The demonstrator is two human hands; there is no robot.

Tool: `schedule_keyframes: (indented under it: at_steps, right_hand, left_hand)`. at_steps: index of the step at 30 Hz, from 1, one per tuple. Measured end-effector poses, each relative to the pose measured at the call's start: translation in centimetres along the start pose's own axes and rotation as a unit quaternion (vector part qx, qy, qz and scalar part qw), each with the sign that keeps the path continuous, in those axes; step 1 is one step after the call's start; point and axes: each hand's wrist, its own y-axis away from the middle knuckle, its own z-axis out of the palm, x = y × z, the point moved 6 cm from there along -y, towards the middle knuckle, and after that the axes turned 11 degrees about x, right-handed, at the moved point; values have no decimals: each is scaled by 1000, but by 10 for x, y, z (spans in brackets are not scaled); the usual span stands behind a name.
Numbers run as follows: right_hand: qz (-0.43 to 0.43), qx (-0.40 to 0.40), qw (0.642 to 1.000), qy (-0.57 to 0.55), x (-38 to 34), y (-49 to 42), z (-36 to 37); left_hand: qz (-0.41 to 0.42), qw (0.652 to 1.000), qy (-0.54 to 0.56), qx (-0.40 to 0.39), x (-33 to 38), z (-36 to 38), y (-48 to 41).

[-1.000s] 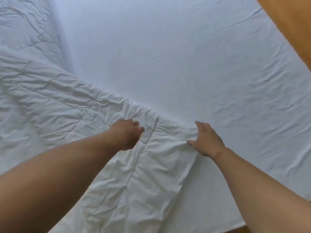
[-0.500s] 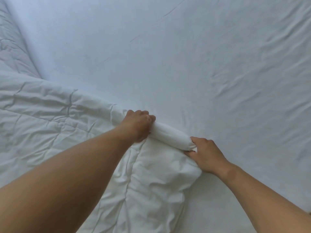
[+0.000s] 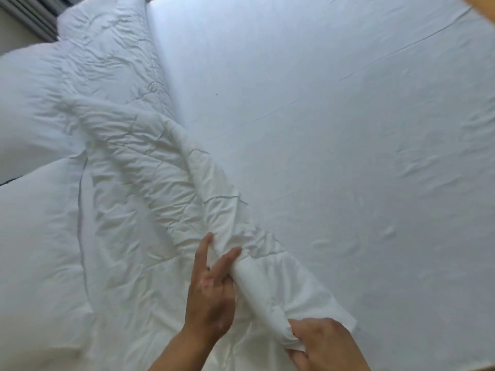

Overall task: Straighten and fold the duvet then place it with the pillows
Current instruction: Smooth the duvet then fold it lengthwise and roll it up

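The white, wrinkled duvet lies bunched along the left half of the bed, its near edge rolled into a thick ridge running toward me. My left hand rests against the left side of that ridge with two fingers stretched straight along the fabric. My right hand grips the near end of the rolled edge, fingers curled round it. Two smooth white pillows lie at the far left, partly under the duvet, with a dark gap between them.
The white fitted sheet covers the right half of the bed with light creases. An orange-brown surface shows at the top right corner. Grey vertical slats or a curtain stand at the top left.
The view has swung left and the pillows have come into sight. The duvet edge is rolled further toward them. My left hand has loosened from a grip to straight fingers; my right still holds the end.
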Motion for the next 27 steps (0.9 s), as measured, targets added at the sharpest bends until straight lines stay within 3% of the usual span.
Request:
schedule_keyframes:
  at_steps: [2, 4, 8, 13, 16, 19, 21, 24, 27]
  right_hand:
    - [-31, 10, 996, 77, -39, 13, 33]
    - [-39, 4, 992, 121, -80, 31, 65]
    - [-19, -100, 986, 135, -161, 79, 130]
    - [-44, -136, 977, 157, -239, 122, 209]
    - [-99, -223, 965, 97, -294, 153, 242]
    - [-98, -291, 951, 31, -297, 156, 266]
    - [-49, -245, 968, 24, -273, 136, 264]
    - [-19, -48, 995, 81, -208, 96, 241]
    - [75, -29, 979, 185, -151, 73, 231]
  left_hand:
    - [-154, 973, 164, -46, -33, -29, 33]
    - [-245, 938, 225, -102, -58, -53, 64]
    - [-215, 962, 105, -129, -125, -91, 109]
    - [-266, 957, 79, -85, -237, -137, 157]
    - [-295, 950, 77, -70, -300, -169, 195]
    - [-344, 936, 51, -58, -377, -189, 238]
    - [-391, 917, 48, -64, -426, -185, 264]
    - [-449, 886, 80, -84, -463, -162, 284]
    - [-518, 832, 188, -63, -487, -128, 291]
